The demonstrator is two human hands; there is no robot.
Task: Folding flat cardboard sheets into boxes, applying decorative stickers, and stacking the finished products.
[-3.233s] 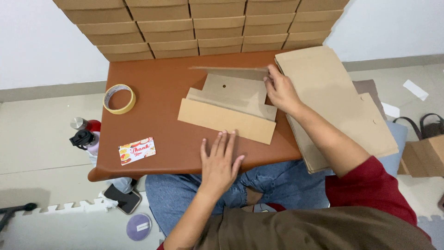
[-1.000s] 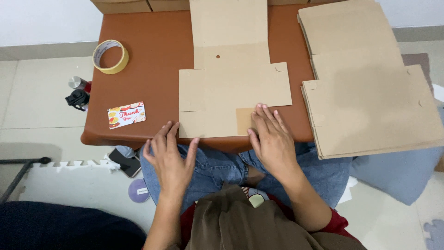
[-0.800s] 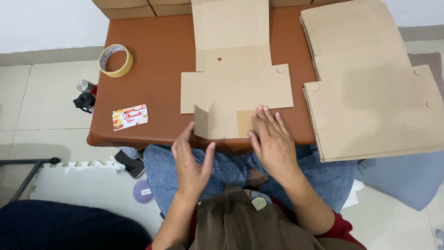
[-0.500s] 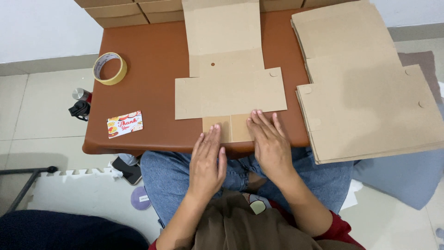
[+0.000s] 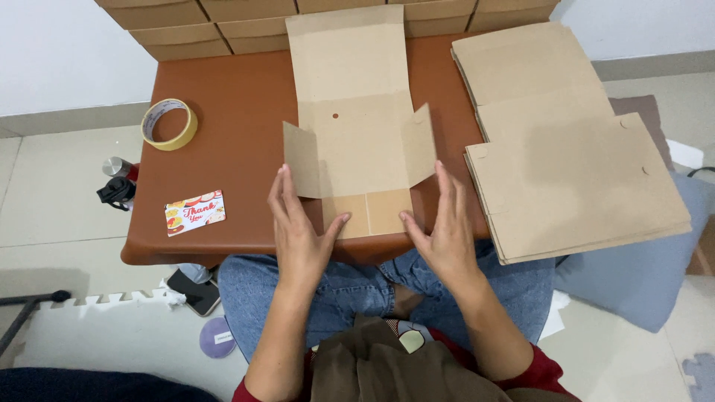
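Note:
A flat brown cardboard box blank [image 5: 356, 119] lies on the brown table [image 5: 238, 112] in front of me. Its left and right side flaps stand partly raised. My left hand [image 5: 298, 231] rests with fingers straight along the outside of the left flap, thumb on the small front tab. On the other side, my right hand [image 5: 441, 229] mirrors it against the right flap, thumb on the front tab. Neither hand grips anything; both press flat against the cardboard.
A stack of flat cardboard blanks [image 5: 566, 141] lies at the table's right. A roll of tape [image 5: 169, 123] and a small printed card [image 5: 195, 212] sit at the left. Folded boxes [image 5: 223, 22] line the back. A phone [image 5: 194, 290] and bottles [image 5: 118, 182] are on the floor.
Both hands moved apart from the front tab to the sides of the blank. The left and right flaps, flat before, now stand raised.

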